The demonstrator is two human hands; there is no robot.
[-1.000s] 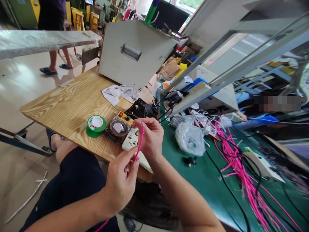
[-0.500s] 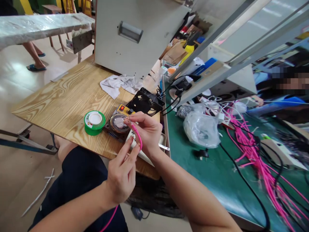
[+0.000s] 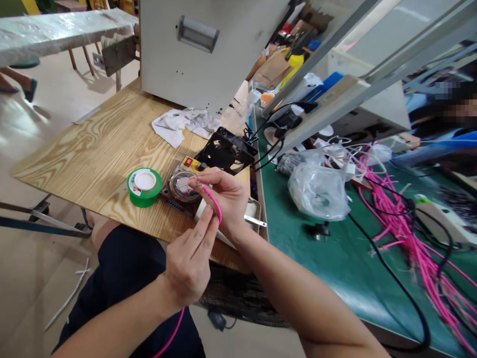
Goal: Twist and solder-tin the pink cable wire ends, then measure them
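1. Two bare hands meet at the near edge of the wooden table [image 3: 93, 149]. The right hand [image 3: 227, 196] pinches the tip of a pink cable [image 3: 215, 205] between thumb and fingertips, closed on it, and holds that tip just over the round solder pot [image 3: 183, 185].
2. The left hand [image 3: 190, 263] sits at 7 o'clock from the right, fingers stretched upward and closed against the same pink cable lower down; the cable then drops past the wrist to the lap.
3. Against half a second back: the cable tip has come lower and closer to the pot, and the left hand's fingers have closed in to touch the right hand. One second back the cable stood upright between the hands, clear of the pot.
4. The view has tipped downward since then; the grey cabinet [image 3: 208, 54] now runs off the top edge.
5. A green tape roll [image 3: 144, 186] lies at 9 o'clock from the pot, near but apart, unmoved.
6. A black fan [image 3: 225, 154] stands at 1 o'clock from the pot, and a white rag [image 3: 179, 127] lies beyond it.
7. On the green mat [image 3: 335, 263] at 3 o'clock: a clear plastic bag [image 3: 318, 191] and a heap of pink cables [image 3: 410, 233], well apart from the hands.
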